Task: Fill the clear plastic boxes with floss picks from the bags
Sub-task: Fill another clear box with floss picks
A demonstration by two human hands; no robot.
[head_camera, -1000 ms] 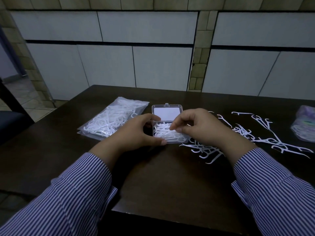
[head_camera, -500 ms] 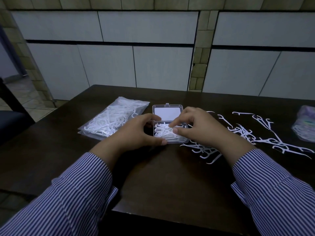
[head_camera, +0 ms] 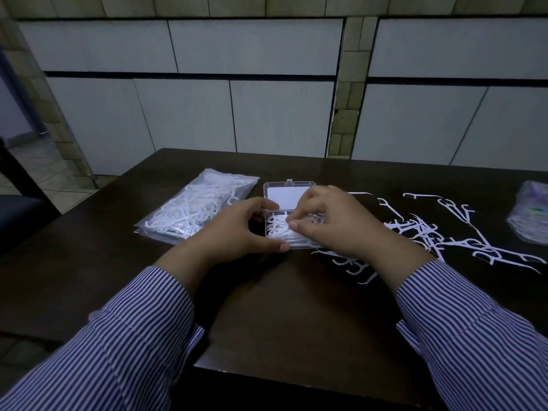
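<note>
Clear plastic box (head_camera: 292, 243), frame centre, lid (head_camera: 286, 197) lying open behind, floss picks (head_camera: 278, 229) lying inside. Left hand (head_camera: 237, 229) is gripping its left end, thumb along the near edge. Right hand (head_camera: 332, 223) is curling fingertips onto the picks. Bag of picks (head_camera: 195, 209) is lying centre-left; loose picks (head_camera: 444, 232) are lying scattered at right on the dark table (head_camera: 281, 307).

Dark wooden desk (head_camera: 281, 315) under your hands. Clear plastic box (head_camera: 292, 229) lies on it, lid open flat toward far side, right at your fingers (head_camera: 292, 225). Clear bag of floss picks (head_camera: 195, 209) flat on desk, just left of your left-hand fingers. Loose floss picks (head_camera: 439, 232) scattered on desk right of your right-hand fingers. Second bag (head_camera: 530, 215) at far right edge, well apart.
</note>
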